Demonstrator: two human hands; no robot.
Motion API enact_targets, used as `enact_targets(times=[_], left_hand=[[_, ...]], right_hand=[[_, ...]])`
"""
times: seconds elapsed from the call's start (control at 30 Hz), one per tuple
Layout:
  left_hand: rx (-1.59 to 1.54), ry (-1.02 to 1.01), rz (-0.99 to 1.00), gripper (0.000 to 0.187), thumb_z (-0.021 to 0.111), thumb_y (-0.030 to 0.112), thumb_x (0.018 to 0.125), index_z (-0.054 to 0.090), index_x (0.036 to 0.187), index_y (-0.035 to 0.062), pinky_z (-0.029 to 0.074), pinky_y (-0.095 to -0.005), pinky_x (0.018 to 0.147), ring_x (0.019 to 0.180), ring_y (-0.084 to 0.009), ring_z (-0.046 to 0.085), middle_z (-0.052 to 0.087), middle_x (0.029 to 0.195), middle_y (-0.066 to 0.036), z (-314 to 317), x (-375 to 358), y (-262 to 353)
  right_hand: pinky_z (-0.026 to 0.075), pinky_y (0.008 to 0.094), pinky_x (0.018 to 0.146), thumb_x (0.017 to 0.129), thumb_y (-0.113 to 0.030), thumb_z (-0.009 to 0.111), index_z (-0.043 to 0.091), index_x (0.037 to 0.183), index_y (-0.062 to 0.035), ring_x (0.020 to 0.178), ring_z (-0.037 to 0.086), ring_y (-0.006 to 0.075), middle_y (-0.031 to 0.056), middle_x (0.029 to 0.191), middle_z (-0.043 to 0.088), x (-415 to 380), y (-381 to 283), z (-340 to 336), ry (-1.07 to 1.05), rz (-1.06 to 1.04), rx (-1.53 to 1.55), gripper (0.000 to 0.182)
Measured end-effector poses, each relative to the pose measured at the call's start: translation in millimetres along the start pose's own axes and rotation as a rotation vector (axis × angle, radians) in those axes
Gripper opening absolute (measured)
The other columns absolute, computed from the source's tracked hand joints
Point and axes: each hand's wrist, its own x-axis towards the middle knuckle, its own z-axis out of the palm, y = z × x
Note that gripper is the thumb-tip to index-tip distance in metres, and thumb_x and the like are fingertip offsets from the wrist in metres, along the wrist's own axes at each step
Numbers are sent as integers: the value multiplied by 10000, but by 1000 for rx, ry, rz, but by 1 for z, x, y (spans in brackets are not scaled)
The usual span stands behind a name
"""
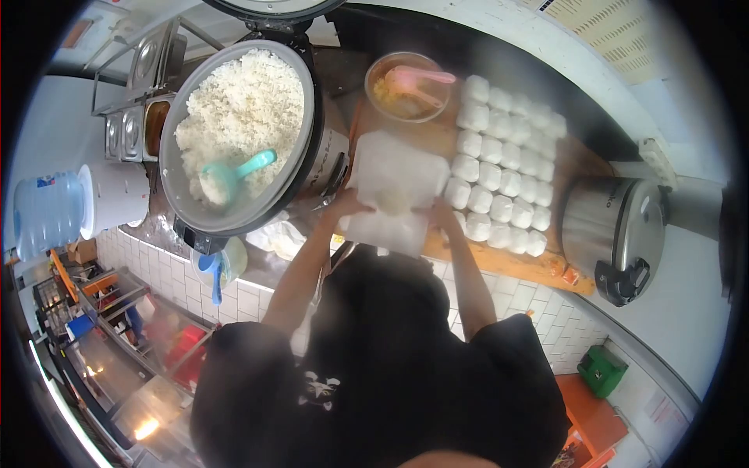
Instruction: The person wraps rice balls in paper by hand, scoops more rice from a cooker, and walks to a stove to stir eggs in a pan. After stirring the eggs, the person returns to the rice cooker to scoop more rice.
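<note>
Steam haze blurs the view. A stack of white wrapping paper (402,165) lies on the wooden board in front of me, with a small mound of rice (392,201) on its near half. My left hand (349,206) grips the paper at its left side, and my right hand (443,215) holds it at the right side. The near part of the sheet looks lifted and bent. Just right of my right hand sit rows of white wrapped packets (499,175). Left of the paper stands an open cooker full of cooked rice (246,113), a turquoise scoop (238,175) resting in it.
Beyond the paper is a bowl (407,87) of yellowish food with a pink spoon (421,76). A closed steel cooker (608,226) stands at the right end. A container with a blue-handled utensil (214,269) is at the near left, a water bottle (48,207) farther left.
</note>
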Motion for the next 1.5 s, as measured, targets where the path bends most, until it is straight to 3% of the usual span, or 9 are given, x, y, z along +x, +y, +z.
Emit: enact_targets(times=[0.1,0.23,0.3,0.53,0.9,1.1,1.23,1.43,1.5], left_hand=[[-646,399,140,551,716,232,721,552,1187,-11,480,-495,894,1042,-411,601,639,1062,-257,-9,32,18],[100,419,-49,322,590,87,830,528,1143,51,490,-507,849,1023,-345,617,633,1005,-173,-42,38,66],[316,315,-66,253,541,63,859,531,1112,74,494,-510,828,999,-321,626,626,980,-141,-52,33,76],[616,499,582,171,561,89,828,556,999,91,445,-378,768,892,-233,609,610,914,-80,-57,25,72],[748,346,331,282,546,179,840,578,1112,111,408,-402,937,1110,-245,522,563,1108,-74,-10,-73,52],[782,293,684,446,565,275,859,530,1275,119,334,-490,1073,1306,-297,403,463,1366,-110,39,-94,51],[589,39,655,373,570,230,851,557,1200,99,343,-474,1071,1312,-301,398,489,1319,-110,29,-94,37],[517,416,888,243,564,159,841,564,1073,88,394,-468,1001,1192,-300,513,583,1153,-125,-10,-79,67],[332,41,518,167,556,163,882,539,1025,78,452,-484,849,961,-358,617,642,949,-177,-14,-47,65]], right_hand=[[511,425,788,647,-257,783,609,1127,3,920,662,263,181,942,681,99,56,27,606,-463,-37,573],[501,438,817,685,-210,755,555,1188,-46,969,632,291,166,1020,657,83,15,-3,535,-375,-94,566],[503,437,761,755,-159,664,540,1203,-74,895,613,330,172,983,631,84,12,-6,658,-468,-891,473],[498,438,792,815,-45,566,637,1000,-82,939,599,306,125,973,599,55,-28,14,415,-990,-617,202],[425,430,949,860,-244,601,545,1274,-78,1149,500,250,102,1198,554,-23,12,75,356,-964,-896,449],[224,464,1150,897,-423,563,395,1421,-65,1438,224,258,110,1538,285,-14,33,76,378,-1001,-986,656],[171,479,1172,876,-484,569,306,1462,-40,1460,168,272,115,1556,248,-29,28,67,235,-979,-889,780],[268,483,1123,857,-470,613,425,1374,-22,1429,244,292,127,1523,311,-36,17,59,179,-959,-751,709],[330,463,1092,854,-448,629,524,1304,-26,1404,305,295,135,1489,375,-19,22,57,188,-977,-701,626]])
